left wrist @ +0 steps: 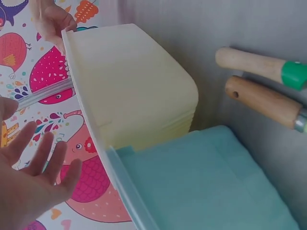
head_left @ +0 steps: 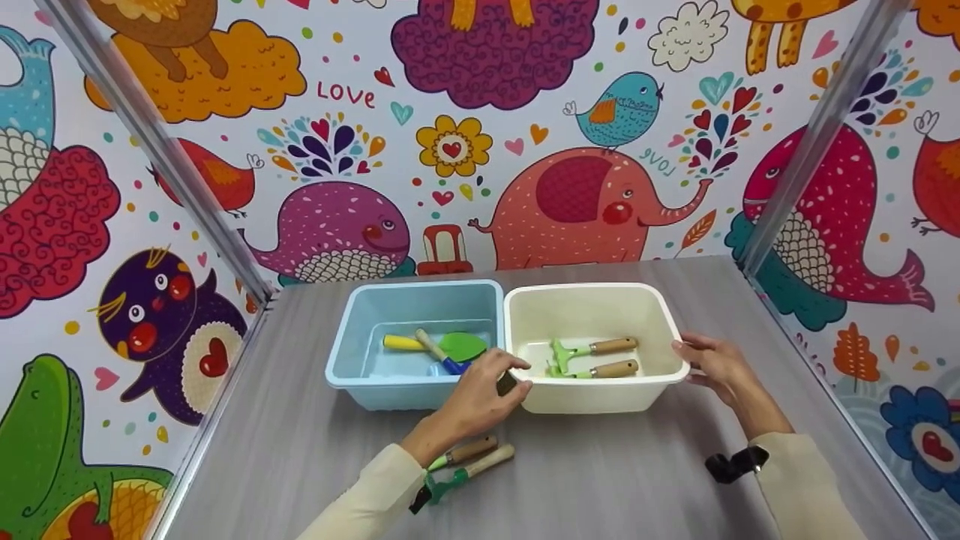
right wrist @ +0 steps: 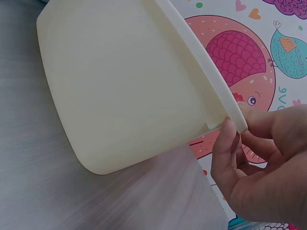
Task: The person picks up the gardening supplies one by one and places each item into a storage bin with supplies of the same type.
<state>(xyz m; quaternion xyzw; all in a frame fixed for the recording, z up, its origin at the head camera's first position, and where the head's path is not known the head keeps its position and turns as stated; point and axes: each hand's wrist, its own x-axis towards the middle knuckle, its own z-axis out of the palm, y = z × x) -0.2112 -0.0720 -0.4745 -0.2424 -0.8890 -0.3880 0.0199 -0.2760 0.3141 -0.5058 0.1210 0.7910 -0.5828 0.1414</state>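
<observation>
My left hand hovers over the front rims where the two tubs meet. In the left wrist view its fingers are spread, with nothing in them. My right hand pinches the right rim of a cream plastic tub between thumb and fingers, as the right wrist view shows. Inside that tub lie two garden hand tools with light green heads and wooden handles, a small rake and another tool beside it. A light blue tub stands against its left side.
The blue tub holds a yellow handle, a green scoop-like head and a wooden-handled blue tool. On the table before the tubs lie a green-headed tool and a wooden-handled tool. Patterned walls with metal posts enclose the table.
</observation>
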